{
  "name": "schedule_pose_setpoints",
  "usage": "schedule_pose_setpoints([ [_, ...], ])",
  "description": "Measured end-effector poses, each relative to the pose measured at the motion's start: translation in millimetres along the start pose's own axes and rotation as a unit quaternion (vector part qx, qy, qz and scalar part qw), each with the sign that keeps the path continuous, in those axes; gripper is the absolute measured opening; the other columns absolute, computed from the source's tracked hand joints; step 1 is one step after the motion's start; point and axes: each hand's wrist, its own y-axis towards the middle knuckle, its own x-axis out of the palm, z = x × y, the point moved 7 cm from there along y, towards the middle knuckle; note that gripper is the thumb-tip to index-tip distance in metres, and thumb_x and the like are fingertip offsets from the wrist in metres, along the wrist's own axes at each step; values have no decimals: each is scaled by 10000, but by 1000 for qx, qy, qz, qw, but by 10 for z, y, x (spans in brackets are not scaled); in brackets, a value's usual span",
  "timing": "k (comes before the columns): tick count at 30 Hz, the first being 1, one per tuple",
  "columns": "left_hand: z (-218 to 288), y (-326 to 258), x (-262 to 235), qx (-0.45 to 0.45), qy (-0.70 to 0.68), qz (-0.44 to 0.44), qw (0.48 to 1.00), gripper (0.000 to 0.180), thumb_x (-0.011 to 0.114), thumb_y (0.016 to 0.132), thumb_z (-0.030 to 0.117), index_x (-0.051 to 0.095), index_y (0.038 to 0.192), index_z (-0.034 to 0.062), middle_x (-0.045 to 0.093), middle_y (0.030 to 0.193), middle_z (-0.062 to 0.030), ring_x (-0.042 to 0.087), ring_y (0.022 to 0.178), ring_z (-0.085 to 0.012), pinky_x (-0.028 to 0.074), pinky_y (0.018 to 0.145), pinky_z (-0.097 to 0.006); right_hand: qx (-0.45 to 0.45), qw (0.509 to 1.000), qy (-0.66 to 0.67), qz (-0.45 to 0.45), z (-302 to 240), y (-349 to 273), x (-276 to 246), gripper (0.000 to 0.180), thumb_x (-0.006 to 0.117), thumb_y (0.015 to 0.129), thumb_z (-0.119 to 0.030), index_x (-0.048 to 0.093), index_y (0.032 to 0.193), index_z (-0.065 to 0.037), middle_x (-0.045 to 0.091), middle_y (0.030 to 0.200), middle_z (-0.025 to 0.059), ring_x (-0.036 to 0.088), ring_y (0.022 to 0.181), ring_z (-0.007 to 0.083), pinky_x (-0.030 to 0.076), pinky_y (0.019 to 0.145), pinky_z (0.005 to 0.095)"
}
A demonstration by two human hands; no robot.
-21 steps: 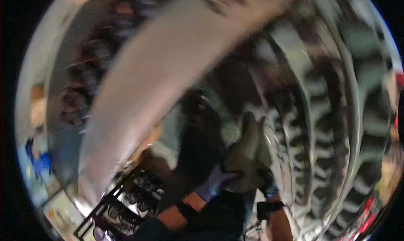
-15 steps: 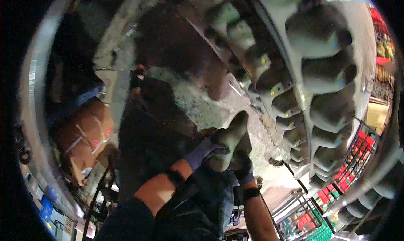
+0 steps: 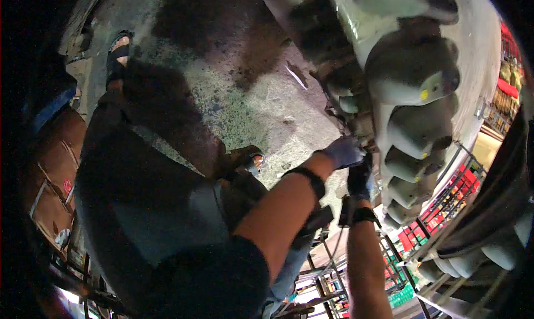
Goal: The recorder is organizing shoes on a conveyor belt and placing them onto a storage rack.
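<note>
My left hand (image 3: pixel 342 153), in a grey-purple glove, reaches across to the near side of a rack, its fingers curled in. Close beside it, slightly lower, is my right hand (image 3: pixel 360 181) in a darker glove, also closed. Whatever the two hands hold is hidden by the gloves and shadow. To their right, a row of grey-green, shoe-shaped pieces (image 3: pixel 420 132) hangs along the rack, several bearing small yellow marks. A shadowed row (image 3: pixel 347 79) of similar pieces lies just beyond my hands. Dark bands circle both my wrists.
Stained concrete floor (image 3: pixel 245 107) stretches ahead, with a thin white strip (image 3: pixel 296 77) on it. Brown cartons (image 3: pixel 55 174) stand at the left. Black metal frames (image 3: pixel 445 188) with red crates behind are at the right. More grey pieces (image 3: pixel 498 256) sit on a rack at the lower right.
Both hands moved right to the rack. The grey-green shoe-shaped piece they held in front of me is no longer visible between them. My view has shifted, and sandalled feet now show.
</note>
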Motion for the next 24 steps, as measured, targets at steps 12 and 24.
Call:
schedule_pose_setpoints([
  [12,1401,-2909,-3330,-310,-563,486,592,308,519,887,88,531,1174,-25,604,1120,-143,588,977,-204,462,864,-324,91,828,546,-88,-4936,237,-1513,488,530,876,-69,378,1326,42,485,1292,142,514,1142,217,387,994,313],
  [24,2482,-4187,-10264,-184,-19,758,626,523,581,808,29,420,1305,7,534,1221,-164,513,1126,-230,379,975,-329,-344,884,299,103,-11428,2558,-3459,423,546,866,-181,487,1239,9,491,1251,213,473,1154,313,355,987,367],
])
